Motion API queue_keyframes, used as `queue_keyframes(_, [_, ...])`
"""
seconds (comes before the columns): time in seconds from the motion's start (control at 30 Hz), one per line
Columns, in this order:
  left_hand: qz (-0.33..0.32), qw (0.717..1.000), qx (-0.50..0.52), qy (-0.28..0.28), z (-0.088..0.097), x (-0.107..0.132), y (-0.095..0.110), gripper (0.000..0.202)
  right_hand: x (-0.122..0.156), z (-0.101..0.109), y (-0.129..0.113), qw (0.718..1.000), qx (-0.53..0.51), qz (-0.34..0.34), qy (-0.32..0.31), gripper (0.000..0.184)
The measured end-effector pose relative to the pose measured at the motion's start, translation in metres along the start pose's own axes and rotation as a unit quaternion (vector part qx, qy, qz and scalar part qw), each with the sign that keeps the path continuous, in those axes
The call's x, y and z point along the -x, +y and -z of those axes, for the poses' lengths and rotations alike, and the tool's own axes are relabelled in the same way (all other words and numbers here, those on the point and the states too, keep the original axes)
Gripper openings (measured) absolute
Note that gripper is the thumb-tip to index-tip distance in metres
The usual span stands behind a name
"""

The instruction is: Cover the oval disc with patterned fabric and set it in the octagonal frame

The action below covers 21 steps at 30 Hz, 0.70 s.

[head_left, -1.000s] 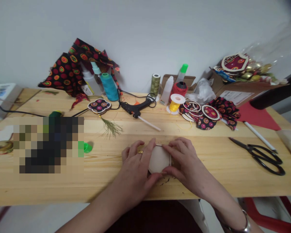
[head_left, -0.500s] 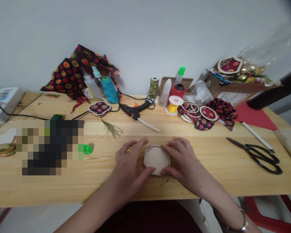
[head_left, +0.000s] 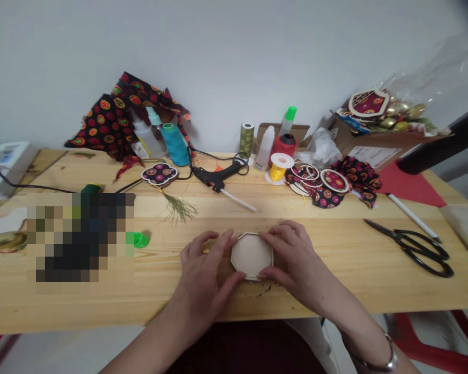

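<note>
A pale wooden octagonal tray (head_left: 252, 257) with a raised rim lies on the table between my hands, with a small loop at its near edge. My left hand (head_left: 205, 267), wearing a ring, curves round its left side, thumb at the near-left rim and index finger at the far-left rim. On the other side my right hand (head_left: 294, 257) grips the right rim between thumb and fingers. Beyond them rests a black hot glue gun (head_left: 216, 179) with a white glue stick in it.
Black-handled scissors (head_left: 417, 246) and a white pen (head_left: 413, 217) lie at right. Fabric-covered wooden pieces (head_left: 320, 182), a yellow thread spool (head_left: 281, 167), bottles and a cardboard box (head_left: 374, 148) stand behind. A tasselled ornament (head_left: 159, 174) and green cap (head_left: 140, 239) sit left of centre.
My left hand has shifted slightly left, its index finger lowering towards the tray's far-left rim. My right hand and the tray stay almost where they were.
</note>
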<state>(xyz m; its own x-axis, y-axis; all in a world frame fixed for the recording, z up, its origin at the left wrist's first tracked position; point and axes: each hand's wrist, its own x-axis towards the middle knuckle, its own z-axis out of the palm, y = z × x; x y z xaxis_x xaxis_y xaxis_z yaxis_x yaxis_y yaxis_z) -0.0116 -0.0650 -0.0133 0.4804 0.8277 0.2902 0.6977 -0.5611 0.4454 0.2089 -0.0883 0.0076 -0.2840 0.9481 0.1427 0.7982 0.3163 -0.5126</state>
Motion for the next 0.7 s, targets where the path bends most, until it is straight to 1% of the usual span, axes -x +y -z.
queue_keyframes(0.3, [0.004,1.000,0.000,-0.009,-0.0003,0.0014,-0.0012,0.071,0.0018,-0.0019,0.0027,1.000,0.003,0.005,-0.002,0.054])
queue_keyframes(0.7, [0.019,0.999,0.019,-0.024,0.0007,0.0003,0.0001,0.069,0.0002,-0.0012,0.0008,1.000,-0.009,-0.013,-0.013,0.056])
